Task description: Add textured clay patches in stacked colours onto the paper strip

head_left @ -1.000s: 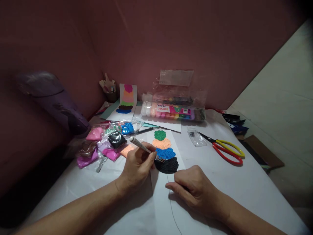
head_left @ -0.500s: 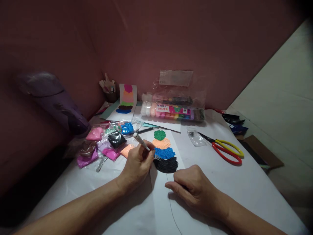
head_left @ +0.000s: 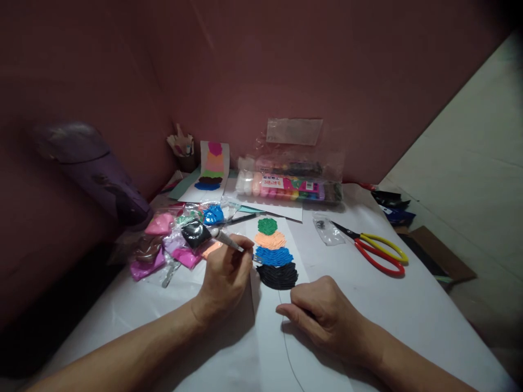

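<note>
My left hand (head_left: 226,277) is closed around a thin metal-handled tool (head_left: 224,238), its tip at the left edge of the blue clay band. On a white paper strip (head_left: 269,326) lies a stacked clay picture: green (head_left: 267,225), peach (head_left: 270,239), blue (head_left: 274,256) and black (head_left: 278,276) bands. My right hand (head_left: 322,316) rests on the strip just below the black band, fingers curled down and pressing the paper.
Bags of coloured clay (head_left: 180,239) lie at the left. A boxed clay set (head_left: 286,185) and a finished clay strip (head_left: 212,166) stand at the back. Red and yellow scissors (head_left: 376,250) lie right, near a small plastic bag (head_left: 327,228). A purple object (head_left: 98,174) sits far left.
My left hand has tilted the tool so its handle points further left and lower, with the tip shifting to the blue band's left edge. My right hand has stayed put.
</note>
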The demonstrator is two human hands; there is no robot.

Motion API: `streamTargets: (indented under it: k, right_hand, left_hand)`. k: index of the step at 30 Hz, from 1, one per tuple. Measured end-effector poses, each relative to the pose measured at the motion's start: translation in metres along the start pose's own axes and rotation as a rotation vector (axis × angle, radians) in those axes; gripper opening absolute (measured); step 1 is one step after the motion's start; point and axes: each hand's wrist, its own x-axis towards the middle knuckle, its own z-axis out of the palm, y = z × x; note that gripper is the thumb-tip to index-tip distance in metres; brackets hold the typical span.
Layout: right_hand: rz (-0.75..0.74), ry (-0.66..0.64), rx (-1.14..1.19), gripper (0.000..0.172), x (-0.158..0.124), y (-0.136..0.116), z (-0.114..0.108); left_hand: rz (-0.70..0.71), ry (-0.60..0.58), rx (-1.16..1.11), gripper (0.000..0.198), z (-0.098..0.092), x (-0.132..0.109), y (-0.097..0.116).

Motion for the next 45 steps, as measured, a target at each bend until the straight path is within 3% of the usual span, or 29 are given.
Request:
streamTargets:
  k: [7,16,23,37,41,45]
  right_hand:
    - [-0.014,0.01,-0.004,0.04,0.0,0.001,0.0]
    - [-0.008,0.01,-0.002,0.04,-0.001,0.0,0.0]
    - [-0.024,0.018,-0.029,0.04,0.001,0.0,0.0]
    - [-0.033,0.018,-0.034,0.04,-0.001,0.001,0.001]
    - [-0.028,0.013,-0.03,0.04,0.0,0.0,-0.001]
    - [-0.022,0.014,-0.016,0.04,0.0,0.0,-0.001]
  left_hand:
    - [-0.071,-0.164,-0.089,0.004,0.002,-0.004,0.001]
    - [-0.247,-0.169,-0.257,0.011,0.011,0.0,0.003]
    - [-0.243,-0.216,-0.252,0.008,0.016,0.001,0.004]
    - [-0.124,-0.15,-0.101,0.0,0.009,0.002,0.002]
    - [-0.168,-0.059,-0.184,0.003,0.008,0.0,0.003]
    - [-0.239,-0.108,-0.253,0.006,0.011,-0.001,0.004]
